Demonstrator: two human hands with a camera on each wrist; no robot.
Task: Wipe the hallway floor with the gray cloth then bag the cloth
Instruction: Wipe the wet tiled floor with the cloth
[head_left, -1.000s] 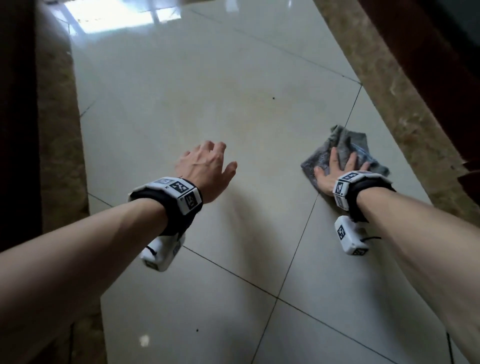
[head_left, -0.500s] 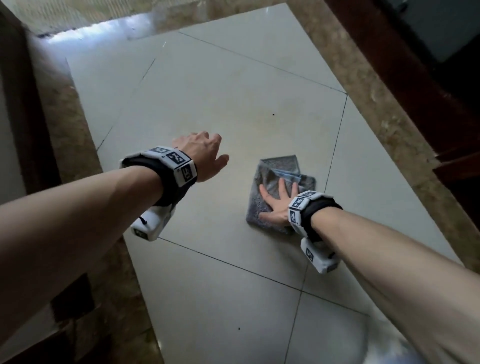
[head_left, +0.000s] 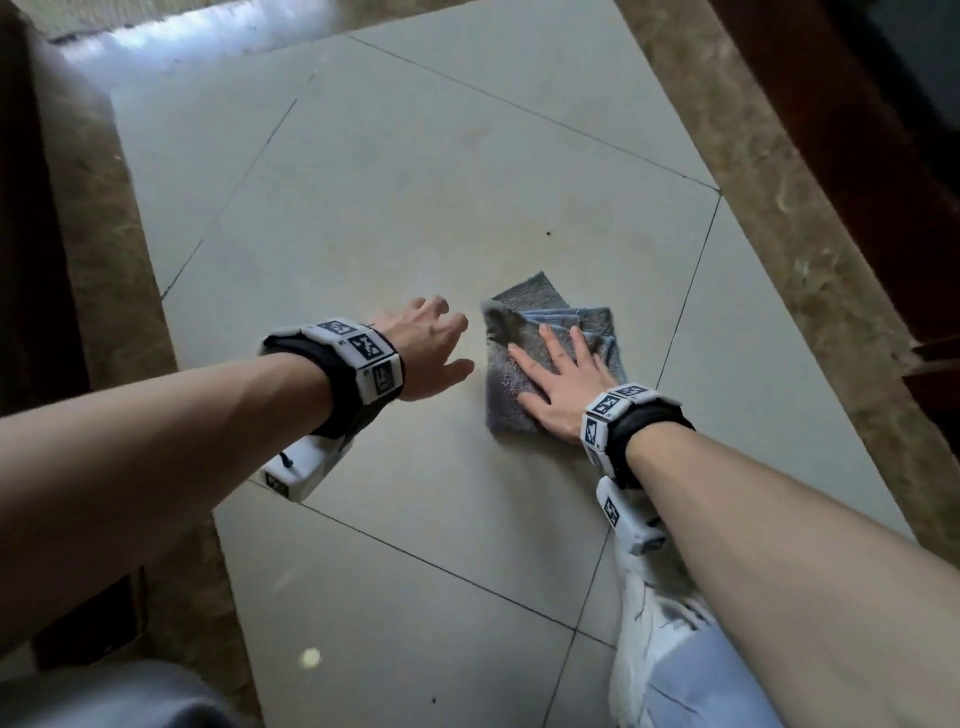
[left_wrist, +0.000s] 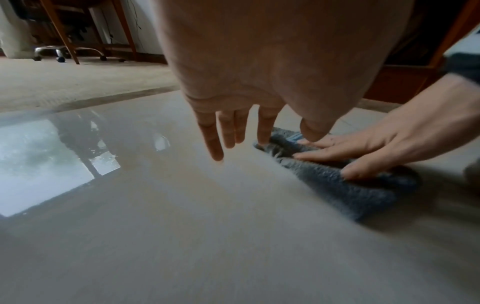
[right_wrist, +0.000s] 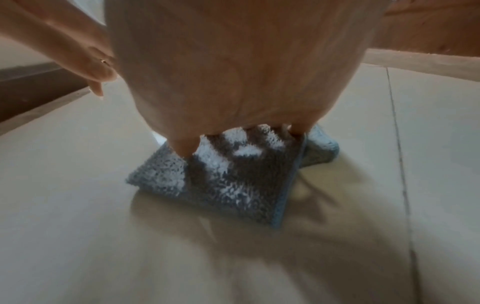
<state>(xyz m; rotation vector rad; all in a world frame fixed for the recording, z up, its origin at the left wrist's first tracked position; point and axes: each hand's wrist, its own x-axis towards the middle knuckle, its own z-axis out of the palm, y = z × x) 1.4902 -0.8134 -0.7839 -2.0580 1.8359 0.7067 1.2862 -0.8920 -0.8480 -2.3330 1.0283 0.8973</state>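
The folded gray cloth lies flat on the pale tiled hallway floor. My right hand presses down on it with straight, spread fingers. My left hand hovers just left of the cloth with relaxed fingers, holding nothing and a little above the tiles. In the right wrist view my palm covers the far part of the cloth, and the left hand shows at the upper left. No bag is in view.
Brown marble borders run along both sides of the tiles. Dark wooden trim stands on the right. My white shoe rests near the lower right. Chair legs and a wheeled base stand on the carpet beyond.
My right hand has slid the cloth leftward across the tile seam, from near the right border to the middle, close beside the left hand. The left hand stays hovering.
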